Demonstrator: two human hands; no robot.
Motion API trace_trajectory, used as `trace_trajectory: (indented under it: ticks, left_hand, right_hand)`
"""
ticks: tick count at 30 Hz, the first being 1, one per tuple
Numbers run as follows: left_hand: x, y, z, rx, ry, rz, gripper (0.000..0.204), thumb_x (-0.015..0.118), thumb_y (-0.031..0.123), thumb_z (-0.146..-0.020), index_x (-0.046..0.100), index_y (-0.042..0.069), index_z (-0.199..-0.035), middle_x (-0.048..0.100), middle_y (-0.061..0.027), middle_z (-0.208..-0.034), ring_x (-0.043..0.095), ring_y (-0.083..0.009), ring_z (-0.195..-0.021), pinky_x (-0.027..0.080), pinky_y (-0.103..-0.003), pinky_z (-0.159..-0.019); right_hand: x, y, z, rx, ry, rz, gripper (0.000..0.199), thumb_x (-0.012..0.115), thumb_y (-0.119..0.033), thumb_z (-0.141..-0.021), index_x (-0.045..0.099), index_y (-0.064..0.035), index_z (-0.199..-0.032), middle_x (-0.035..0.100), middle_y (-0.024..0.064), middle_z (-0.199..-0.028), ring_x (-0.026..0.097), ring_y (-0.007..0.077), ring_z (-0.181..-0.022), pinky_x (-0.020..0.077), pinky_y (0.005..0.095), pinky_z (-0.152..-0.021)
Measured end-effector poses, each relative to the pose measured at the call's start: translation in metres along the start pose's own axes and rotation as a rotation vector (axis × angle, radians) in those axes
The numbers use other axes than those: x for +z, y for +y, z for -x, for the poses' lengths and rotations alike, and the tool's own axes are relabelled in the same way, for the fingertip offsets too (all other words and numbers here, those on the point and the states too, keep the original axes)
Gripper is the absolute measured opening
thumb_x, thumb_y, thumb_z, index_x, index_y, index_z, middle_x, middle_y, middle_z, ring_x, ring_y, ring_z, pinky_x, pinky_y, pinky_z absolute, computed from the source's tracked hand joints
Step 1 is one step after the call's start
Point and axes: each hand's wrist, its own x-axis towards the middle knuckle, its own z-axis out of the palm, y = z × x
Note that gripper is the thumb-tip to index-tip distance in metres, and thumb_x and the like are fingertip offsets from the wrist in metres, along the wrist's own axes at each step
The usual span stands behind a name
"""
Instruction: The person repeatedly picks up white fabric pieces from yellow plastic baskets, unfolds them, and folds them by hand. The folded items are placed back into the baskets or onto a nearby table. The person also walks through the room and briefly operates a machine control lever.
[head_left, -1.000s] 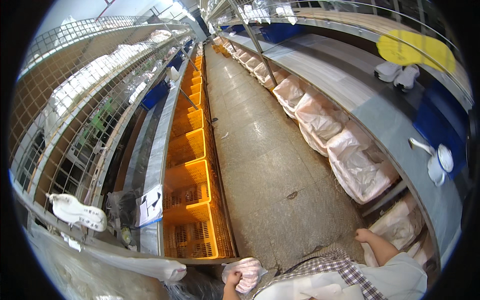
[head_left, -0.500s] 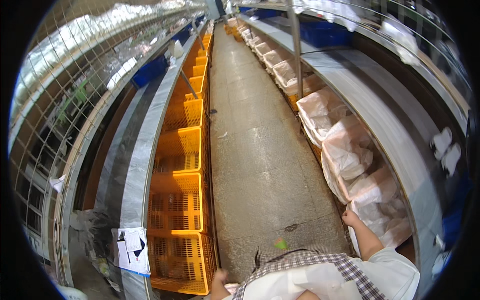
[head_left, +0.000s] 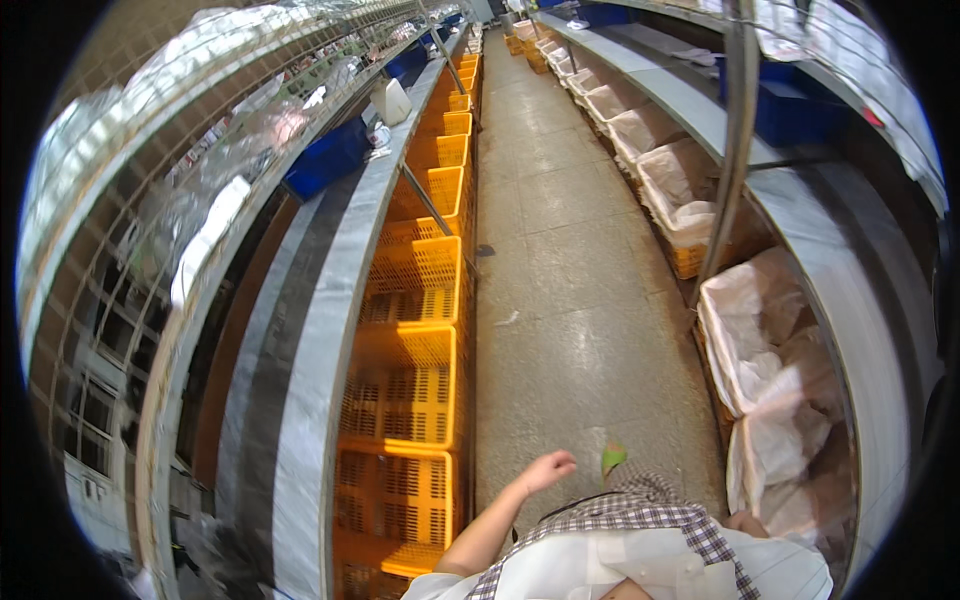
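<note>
Near the bottom middle of the frame, the person's left hand point(head_left: 548, 470) is above the grey floor point(head_left: 560, 320). Its fingers look loose and a little bent, let go rather than squeezed tight. The nearest orange basket point(head_left: 398, 500) is at the lower left, apart from that hand. It has lots of little holes, and more orange baskets run in a line from there up to the top middle. At the lower right, the right hand point(head_left: 745, 522) is mostly hidden by the person's sleeve, so I cannot tell what its fingers are doing. It is just beside a basket with a pale liner point(head_left: 785, 445), but I cannot tell if they touch. More lined baskets go up that side. A long grey shelf point(head_left: 305, 450) is over the orange baskets on the left, and another grey shelf point(head_left: 850, 230) is on the right. A blue bin point(head_left: 330, 160) and a white jug point(head_left: 390, 102) sit at the upper left. A metal pole point(head_left: 738, 130) stands at the upper right. The person wears a checked apron point(head_left: 690, 522) and a green shoe point(head_left: 613, 455).
</note>
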Motion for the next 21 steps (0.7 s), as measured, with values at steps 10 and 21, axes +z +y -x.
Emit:
trace_trajectory:
  ticks: [10,21]
  left_hand:
    - [-0.228,0.101,-0.163,0.197,-0.462,0.306,0.019,0.055,0.017,-0.090,0.059,0.001,-0.098,0.061,-0.0051,-0.091,0.054,-0.0113,-0.083,0.045,-0.027,-0.075]
    - [-0.544,0.128,-0.458,0.371,-0.554,0.103,0.029,0.058,0.018,-0.086,0.056,0.003,-0.111,0.060,-0.0068,-0.091,0.055,-0.0143,-0.083,0.045,-0.026,-0.075]
  right_hand:
    - [-0.298,-0.661,0.023,-0.919,0.222,0.173,0.029,0.058,-0.026,-0.079,0.060,-0.0010,-0.093,0.063,0.0179,-0.090,0.060,0.0326,-0.085,0.0469,0.0398,-0.072]
    - [-0.434,-0.948,0.074,-0.916,-1.048,0.264,0.027,0.057,-0.028,-0.088,0.061,-0.0014,-0.084,0.053,-0.0029,-0.071,0.047,0.0069,-0.068,0.0411,0.0248,-0.058]
